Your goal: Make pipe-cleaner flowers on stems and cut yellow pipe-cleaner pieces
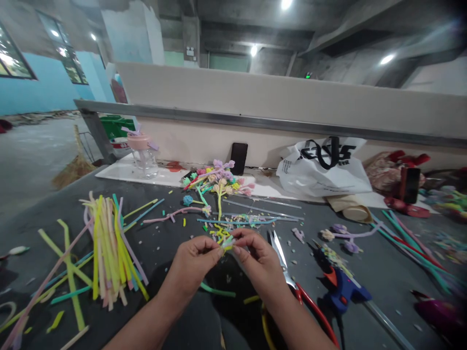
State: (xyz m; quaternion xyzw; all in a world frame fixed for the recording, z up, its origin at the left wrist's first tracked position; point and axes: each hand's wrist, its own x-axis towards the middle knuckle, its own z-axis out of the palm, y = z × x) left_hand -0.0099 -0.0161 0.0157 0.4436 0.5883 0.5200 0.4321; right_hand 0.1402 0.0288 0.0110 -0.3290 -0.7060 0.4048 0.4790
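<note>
Both my hands meet over the dark table near its front edge. My left hand [196, 256] and my right hand [255, 253] each pinch a small piece of pale straw [227, 242] between thumb and fingertips. Just beyond lies a little heap of yellow straw cuttings [219, 233]. Red-handled scissors [292, 277] lie open right beside my right hand. A blue glue gun [343, 287] rests further right.
A bundle of coloured straws [107, 243] lies at the left. Finished straw flowers [217, 182] sit at the back centre, near a clear jar with a pink lid [143, 154], a black phone [239, 158] and a white plastic bag [321, 167]. More straws [404, 243] lie at the right.
</note>
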